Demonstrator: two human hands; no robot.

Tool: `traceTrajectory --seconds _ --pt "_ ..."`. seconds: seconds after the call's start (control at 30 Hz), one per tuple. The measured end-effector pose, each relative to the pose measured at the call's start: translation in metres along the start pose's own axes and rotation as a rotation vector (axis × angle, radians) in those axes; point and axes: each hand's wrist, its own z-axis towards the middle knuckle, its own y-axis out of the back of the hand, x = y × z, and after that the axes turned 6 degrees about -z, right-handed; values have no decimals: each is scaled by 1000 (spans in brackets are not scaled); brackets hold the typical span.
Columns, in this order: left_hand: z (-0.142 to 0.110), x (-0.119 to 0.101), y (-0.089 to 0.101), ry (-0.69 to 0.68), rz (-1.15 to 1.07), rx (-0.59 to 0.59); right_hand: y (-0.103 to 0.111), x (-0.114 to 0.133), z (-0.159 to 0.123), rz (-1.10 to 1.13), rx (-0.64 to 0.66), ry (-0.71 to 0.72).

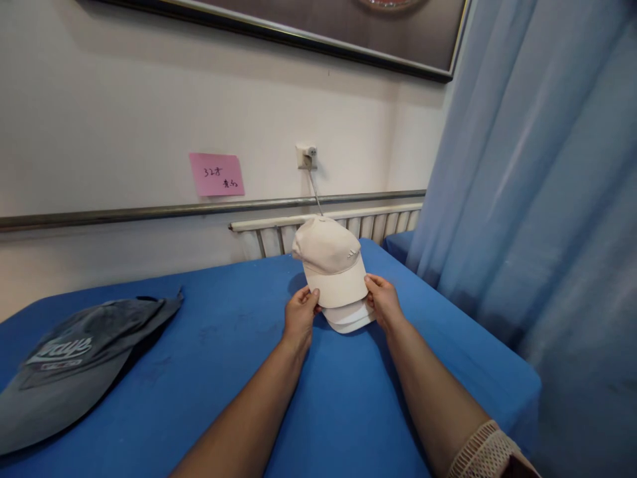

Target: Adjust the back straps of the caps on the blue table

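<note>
A cream baseball cap with a small raised mark on its front is held by the brim over the far part of the blue-covered table. My left hand pinches the left side of the brim, thumb on top. On the right side of the brim, my right hand pinches with its thumb and fingers. Under this cap show the brims of other white caps, stacked beneath it; their crowns are hidden. Whether my fingers also touch those lower brims I cannot tell.
A dark grey cap with lettering lies at the left. Behind the table are a radiator, a metal rail, a socket with a plug and a pink note. A blue curtain hangs at the right.
</note>
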Motion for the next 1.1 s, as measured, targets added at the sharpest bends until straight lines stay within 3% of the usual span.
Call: traceTrajectory --seconds 0.2,0.43,0.7,0.87,0.97,1.1 --pt "-6 7 -1 54 21 1 0 -3 2 -48 -35 -9" --pt "-14 11 -2 -2 156 -1 6 -12 2 -145 -140 15" --pt "-16 17 3 -32 448 5 21 -25 12 -464 -254 106" --pt "-10 15 9 -116 638 -7 23 -21 11 -714 -331 241" --pt "-8 14 11 -170 728 -12 15 -17 2 -843 -300 392" --pt "-10 17 10 -204 812 -2 4 -18 -14 -979 -157 515"
